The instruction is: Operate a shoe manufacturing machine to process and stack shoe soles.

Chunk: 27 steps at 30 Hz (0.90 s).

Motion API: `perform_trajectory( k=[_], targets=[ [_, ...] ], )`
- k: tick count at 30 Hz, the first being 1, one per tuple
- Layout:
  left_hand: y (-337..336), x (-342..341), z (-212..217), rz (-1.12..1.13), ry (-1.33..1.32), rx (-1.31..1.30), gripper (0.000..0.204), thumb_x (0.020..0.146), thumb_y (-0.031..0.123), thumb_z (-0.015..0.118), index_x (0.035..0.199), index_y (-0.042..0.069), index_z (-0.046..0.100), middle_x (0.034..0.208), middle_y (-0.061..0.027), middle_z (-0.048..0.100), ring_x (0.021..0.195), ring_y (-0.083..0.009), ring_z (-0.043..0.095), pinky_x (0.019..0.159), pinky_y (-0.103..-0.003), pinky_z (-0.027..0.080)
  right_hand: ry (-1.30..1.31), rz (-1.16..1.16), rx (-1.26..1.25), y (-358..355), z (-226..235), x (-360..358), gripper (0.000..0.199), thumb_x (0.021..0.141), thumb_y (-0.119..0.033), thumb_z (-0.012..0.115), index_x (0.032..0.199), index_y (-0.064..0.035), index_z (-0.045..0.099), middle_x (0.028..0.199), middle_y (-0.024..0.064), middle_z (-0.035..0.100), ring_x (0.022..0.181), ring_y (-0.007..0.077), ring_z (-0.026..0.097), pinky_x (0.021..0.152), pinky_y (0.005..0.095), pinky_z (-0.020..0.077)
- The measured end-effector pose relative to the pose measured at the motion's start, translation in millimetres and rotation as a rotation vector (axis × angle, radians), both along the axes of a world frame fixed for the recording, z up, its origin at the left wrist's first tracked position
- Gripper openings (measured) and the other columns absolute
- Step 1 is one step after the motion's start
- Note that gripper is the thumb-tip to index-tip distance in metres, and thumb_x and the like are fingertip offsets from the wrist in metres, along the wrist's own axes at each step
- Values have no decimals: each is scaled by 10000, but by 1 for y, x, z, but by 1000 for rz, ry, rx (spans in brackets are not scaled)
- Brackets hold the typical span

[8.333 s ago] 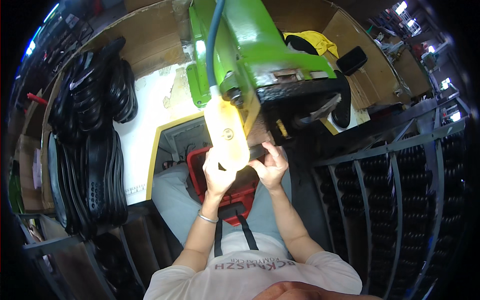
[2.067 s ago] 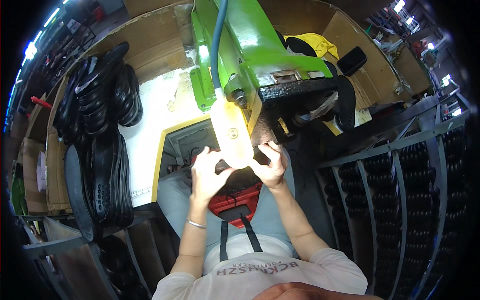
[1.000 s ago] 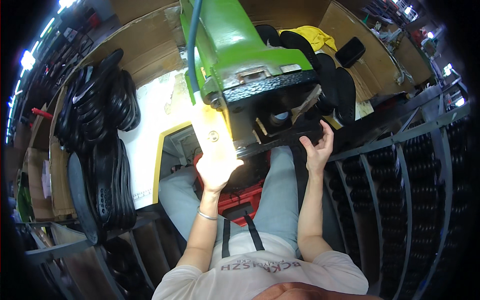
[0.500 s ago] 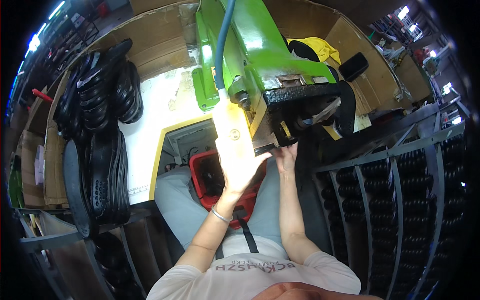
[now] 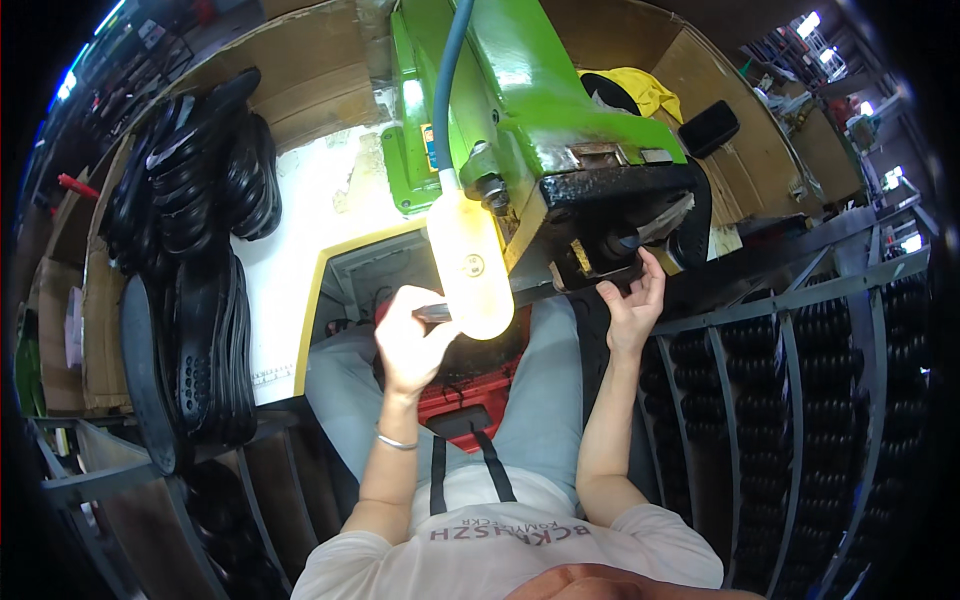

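I sit under a green machine [image 5: 520,100] whose black head [image 5: 610,200] overhangs my lap. My left hand [image 5: 410,345] is closed on a thin dark piece [image 5: 432,313], held just beside the glowing lamp [image 5: 470,265]. My right hand [image 5: 630,305] is raised to the underside of the black head, thumb and fingers gripping a black rubber sole [image 5: 620,255] there. How far the sole reaches under the machine is hidden.
A red crate [image 5: 470,395] sits between my knees. Stacks of black soles [image 5: 190,260] lean on the left by a white bench top [image 5: 330,200]. A metal rack [image 5: 790,400] loaded with black soles stands on the right. Cardboard walls and a yellow cloth [image 5: 640,90] lie behind the machine.
My right hand has moved right and up to the machine head. My left hand has dropped lower and left, off the lamp, now holding the thin dark piece.
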<state>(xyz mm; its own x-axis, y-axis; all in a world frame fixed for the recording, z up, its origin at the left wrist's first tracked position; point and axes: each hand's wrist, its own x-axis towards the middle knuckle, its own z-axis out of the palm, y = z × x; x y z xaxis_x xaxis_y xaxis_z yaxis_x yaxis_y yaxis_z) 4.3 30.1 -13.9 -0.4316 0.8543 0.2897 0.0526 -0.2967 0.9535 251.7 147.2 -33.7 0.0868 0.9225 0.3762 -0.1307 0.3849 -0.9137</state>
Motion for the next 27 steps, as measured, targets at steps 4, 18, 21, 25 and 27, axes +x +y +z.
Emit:
perform_trajectory(
  k=[4,18,21,25,27],
  targets=[
    [-18,-31,-16,29,-156,52,329,651,-165,707,913,-31,561,851,-63,579,779,-124,586,729,-257,506,-12,75,68,-16,7,-21,728,688,93,772,1324,21,426,1202,123,527,1030,193,572,893,313,499],
    [-75,-120,-92,-82,-13,-194,285,675,-76,774,836,25,562,863,-69,604,807,-166,594,847,-318,523,-69,186,214,-48,-28,-86,656,586,19,870,1136,16,513,1135,173,610,940,213,645,832,320,534],
    [-38,-65,-56,4,817,-358,394,652,69,806,994,27,613,909,-122,646,881,-272,639,918,-414,489,-265,97,368,-48,-16,-87,609,562,-12,881,1080,1,558,1013,194,648,866,280,669,782,335,542],
    [1,11,-24,156,715,-21,533,681,215,808,1135,20,609,1032,-165,643,962,-360,607,916,-418,468,-298,83,404,-46,-15,-83,607,560,-6,882,1080,6,568,1052,184,644,900,263,661,792,328,535],
    [10,16,-47,158,737,-17,556,680,196,809,1166,22,602,1051,-172,639,974,-365,606,917,-414,466,-120,188,210,-45,-33,-83,588,619,-45,866,1122,18,569,1083,157,640,970,232,632,853,323,504]
  ],
)
